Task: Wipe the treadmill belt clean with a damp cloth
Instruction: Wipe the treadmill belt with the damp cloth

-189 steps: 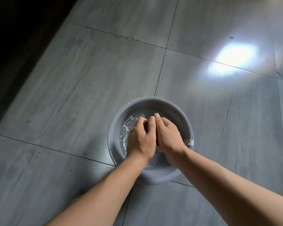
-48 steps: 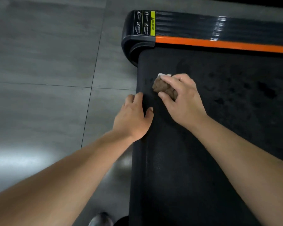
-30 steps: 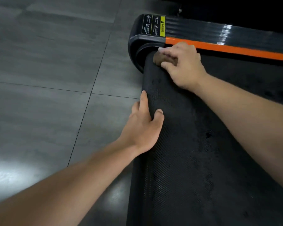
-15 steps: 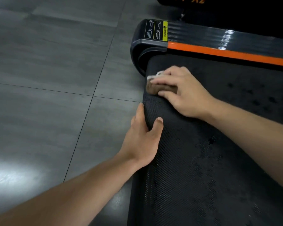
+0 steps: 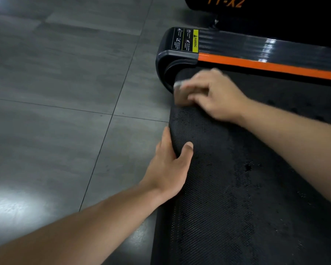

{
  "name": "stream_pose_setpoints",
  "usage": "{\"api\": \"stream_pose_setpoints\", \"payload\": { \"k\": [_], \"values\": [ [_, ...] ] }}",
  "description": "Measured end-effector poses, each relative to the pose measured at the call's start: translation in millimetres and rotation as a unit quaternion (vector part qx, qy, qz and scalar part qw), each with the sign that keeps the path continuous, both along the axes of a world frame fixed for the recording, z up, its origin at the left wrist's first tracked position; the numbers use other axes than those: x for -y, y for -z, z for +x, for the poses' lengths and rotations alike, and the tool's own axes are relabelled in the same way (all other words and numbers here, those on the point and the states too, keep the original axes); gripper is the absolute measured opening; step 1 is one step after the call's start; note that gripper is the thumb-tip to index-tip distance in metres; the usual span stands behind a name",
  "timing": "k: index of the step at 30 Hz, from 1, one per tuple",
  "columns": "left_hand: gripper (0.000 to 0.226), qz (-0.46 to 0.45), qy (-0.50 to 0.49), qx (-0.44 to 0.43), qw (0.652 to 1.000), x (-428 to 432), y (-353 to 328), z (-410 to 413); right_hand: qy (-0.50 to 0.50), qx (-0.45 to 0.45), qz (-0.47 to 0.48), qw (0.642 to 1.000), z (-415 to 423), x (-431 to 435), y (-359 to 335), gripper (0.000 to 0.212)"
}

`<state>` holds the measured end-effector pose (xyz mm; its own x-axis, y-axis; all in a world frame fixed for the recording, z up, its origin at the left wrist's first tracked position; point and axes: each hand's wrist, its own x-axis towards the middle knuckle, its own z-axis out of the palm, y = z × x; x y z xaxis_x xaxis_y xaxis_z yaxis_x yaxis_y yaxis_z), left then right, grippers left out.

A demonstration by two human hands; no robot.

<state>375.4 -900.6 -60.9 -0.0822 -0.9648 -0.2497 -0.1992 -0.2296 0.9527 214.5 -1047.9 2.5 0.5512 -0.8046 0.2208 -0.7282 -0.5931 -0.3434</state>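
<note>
Right hand (image 5: 216,96) grips a bunched brown cloth (image 5: 180,95) at the end corner of the black textured treadmill belt (image 5: 218,197); left hand (image 5: 170,167) clasps the belt's edge; wiping looks barely begun; dark specks dot the rest.

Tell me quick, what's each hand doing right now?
Left hand: closed, thumb and fingers gripping the side edge of the black textured treadmill belt.
Right hand: closed, holding the small brownish crumpled cloth, blurred.
</note>
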Motion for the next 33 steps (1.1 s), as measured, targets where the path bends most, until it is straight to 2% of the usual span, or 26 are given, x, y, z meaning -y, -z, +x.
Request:
{"api": "stream_pose_setpoints", "payload": {
  "k": [3,6,8,10,11,13,15,17,19,20,22,24,26,27,31,33],
  "values": [
    [0.055,0.007,0.005,-0.017,1.000,-3,3,1,0.127,0.045,-0.010,0.991,5,33,6,0.032],
    [0.055,0.000,-0.007,-0.033,0.999,-5,4,2,0.067,0.035,0.022,0.997,6,-22,8,0.030],
    [0.045,0.001,-0.008,-0.039,0.999,-9,2,2,-0.020,0.038,0.070,0.997,-5,-65,5,0.033],
    [0.037,0.009,-0.004,-0.043,0.999,-13,-2,3,-0.052,0.023,0.062,0.996,-17,-68,4,0.035],
    [0.038,0.016,-0.003,-0.043,0.999,-14,-4,3,-0.030,0.022,0.030,0.999,-18,-53,4,0.034],
    [0.043,0.035,-0.001,-0.044,0.998,-16,-7,2,0.079,0.031,-0.010,0.996,-15,-10,10,0.030],
    [0.044,0.044,-0.001,-0.054,0.998,-22,-4,4,0.160,0.050,-0.008,0.986,-5,3,9,0.028],
    [0.044,0.048,-0.004,-0.080,0.996,-35,5,8,0.111,0.044,0.001,0.993,2,-31,14,0.027],
    [0.069,0.060,-0.005,-0.109,0.992,-48,12,11,0.006,0.054,0.048,0.997,2,-89,13,0.027],
    [0.077,0.065,-0.007,-0.117,0.991,-51,13,10,-0.034,0.059,0.075,0.995,-4,-110,11,0.030],
    [0.084,0.061,-0.024,-0.117,0.991,-54,13,10,-0.060,0.035,0.065,0.995,-12,-108,7,0.033],
    [0.076,0.067,-0.043,-0.123,0.989,-56,13,10,0.031,0.031,0.010,0.999,-11,-67,12,0.033],
    [0.061,0.075,-0.045,-0.125,0.988,-62,13,11,0.147,0.049,0.012,0.988,-4,-37,13,0.035],
    [0.058,0.076,-0.045,-0.127,0.988,-66,14,12,0.159,0.057,0.009,0.986,1,-39,16,0.036],
    [0.068,0.073,-0.041,-0.138,0.987,-76,15,13,0.014,0.057,0.063,0.996,-1,-134,14,0.030],
    [0.073,0.061,-0.035,-0.137,0.988,-78,14,12,-0.043,0.041,0.079,0.995,-11,-151,8,0.032]
  ]
}}
